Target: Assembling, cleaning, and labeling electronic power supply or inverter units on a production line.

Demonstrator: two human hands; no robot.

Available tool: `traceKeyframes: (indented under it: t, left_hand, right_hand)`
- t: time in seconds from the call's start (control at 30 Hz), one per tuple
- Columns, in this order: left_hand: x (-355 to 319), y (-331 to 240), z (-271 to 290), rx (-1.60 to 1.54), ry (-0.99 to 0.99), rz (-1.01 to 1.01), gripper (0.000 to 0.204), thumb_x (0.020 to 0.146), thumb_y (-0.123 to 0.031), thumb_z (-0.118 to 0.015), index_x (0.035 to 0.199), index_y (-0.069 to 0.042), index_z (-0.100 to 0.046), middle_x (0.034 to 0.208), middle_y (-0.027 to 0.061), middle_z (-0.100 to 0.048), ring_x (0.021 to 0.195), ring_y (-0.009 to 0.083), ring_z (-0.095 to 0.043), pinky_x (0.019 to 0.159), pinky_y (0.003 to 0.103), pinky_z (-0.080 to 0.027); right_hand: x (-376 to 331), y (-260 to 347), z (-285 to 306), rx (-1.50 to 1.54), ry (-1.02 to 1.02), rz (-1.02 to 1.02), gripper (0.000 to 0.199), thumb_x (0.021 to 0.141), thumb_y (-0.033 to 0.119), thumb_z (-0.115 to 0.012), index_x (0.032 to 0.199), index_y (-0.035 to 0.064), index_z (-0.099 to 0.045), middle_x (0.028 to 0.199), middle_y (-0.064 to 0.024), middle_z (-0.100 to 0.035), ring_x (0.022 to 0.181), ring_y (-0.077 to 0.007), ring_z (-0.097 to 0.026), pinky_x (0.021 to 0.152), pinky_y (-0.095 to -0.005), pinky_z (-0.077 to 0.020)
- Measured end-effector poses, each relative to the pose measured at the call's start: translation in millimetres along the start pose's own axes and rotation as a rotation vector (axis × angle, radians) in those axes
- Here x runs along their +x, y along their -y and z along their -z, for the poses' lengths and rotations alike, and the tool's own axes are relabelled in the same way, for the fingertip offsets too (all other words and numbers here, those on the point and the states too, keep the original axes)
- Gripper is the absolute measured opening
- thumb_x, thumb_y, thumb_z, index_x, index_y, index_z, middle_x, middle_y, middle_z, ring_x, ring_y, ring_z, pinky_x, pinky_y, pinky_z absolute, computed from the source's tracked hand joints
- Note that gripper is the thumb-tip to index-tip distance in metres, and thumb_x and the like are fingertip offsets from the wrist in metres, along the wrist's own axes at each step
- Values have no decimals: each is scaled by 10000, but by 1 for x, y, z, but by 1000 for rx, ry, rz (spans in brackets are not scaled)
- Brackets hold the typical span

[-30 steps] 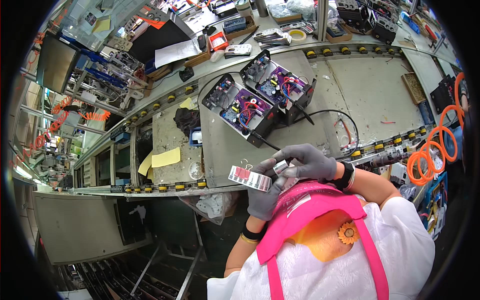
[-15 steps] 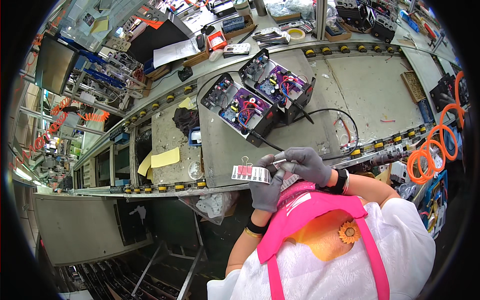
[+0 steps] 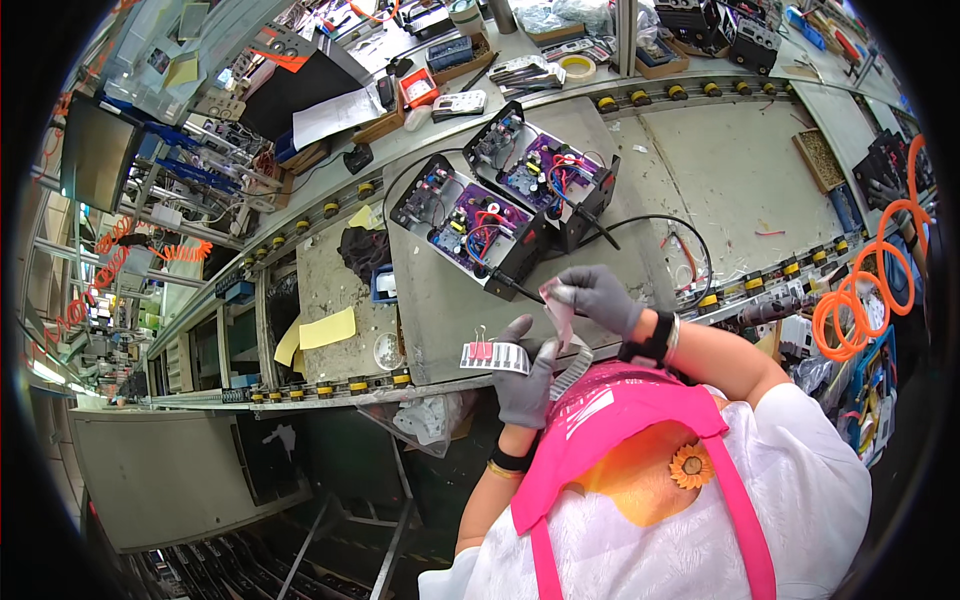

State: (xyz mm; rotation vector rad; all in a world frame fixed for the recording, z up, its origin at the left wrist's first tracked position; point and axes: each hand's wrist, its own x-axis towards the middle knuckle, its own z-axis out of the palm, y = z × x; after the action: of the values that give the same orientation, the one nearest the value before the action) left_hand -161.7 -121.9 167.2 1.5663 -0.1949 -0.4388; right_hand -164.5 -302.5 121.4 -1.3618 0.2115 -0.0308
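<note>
Near the work board's front edge, my left hand, in a grey glove, is closed on a strip of white labels with dark printed marks. A pink binder clip grips the strip's left end. My right hand, also gloved, pinches the top of a pale pinkish strip that runs down to the left hand's fingertips. Whether this is the label strip's backing is unclear. Beyond my hands stand two open-topped black device housings with purple circuit boards and coloured wires inside.
Beneath the housings lies a grey board on the roller conveyor. A black cable loops to the right. Yellow paper and a small blue bin are at the left. An orange coiled hose hangs at the right.
My right hand has moved up and away from the left, drawing the pinkish strip out between them. The left hand stays closed on the labels.
</note>
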Motion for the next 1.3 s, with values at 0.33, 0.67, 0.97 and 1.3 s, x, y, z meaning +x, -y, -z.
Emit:
traceKeyframes:
  t: [0.33, 0.67, 0.97, 1.3]
  left_hand:
    - [-18, -5, 17, -74, -32, 15, 412, 820, -40, -623, 1186, 8, -439, 796, 121, -645, 557, 73, -527, 466, 171, -418]
    - [1, -14, 33, -23, -226, 45, 363, 832, -58, -606, 1164, -7, -466, 818, 91, -617, 541, 66, -513, 429, 166, -394]
    - [64, -13, 45, 353, -209, -219, 332, 808, -84, -647, 1122, -4, -571, 964, 83, -607, 842, 151, -565, 768, 286, -457]
    - [115, 5, 30, 750, -127, -330, 292, 799, -187, -662, 1065, -69, -638, 1011, 116, -642, 922, 245, -612, 834, 330, -450]
  right_hand:
    - [85, -24, 11, -160, 6, 39, 204, 865, 189, -632, 960, 13, -674, 801, -15, -657, 726, -54, -531, 672, -245, -449]
    - [94, -24, 4, -141, 31, -17, 220, 860, 173, -646, 998, 2, -665, 850, -26, -666, 763, -71, -553, 717, -247, -458]
    - [91, -19, -3, -80, 13, -66, 232, 855, 152, -648, 1018, -12, -662, 905, -50, -676, 792, -85, -568, 755, -251, -461]
    - [94, -19, -1, -140, -1, -45, 244, 853, 156, -647, 1031, -10, -658, 923, -61, -677, 822, -93, -579, 774, -258, -465]
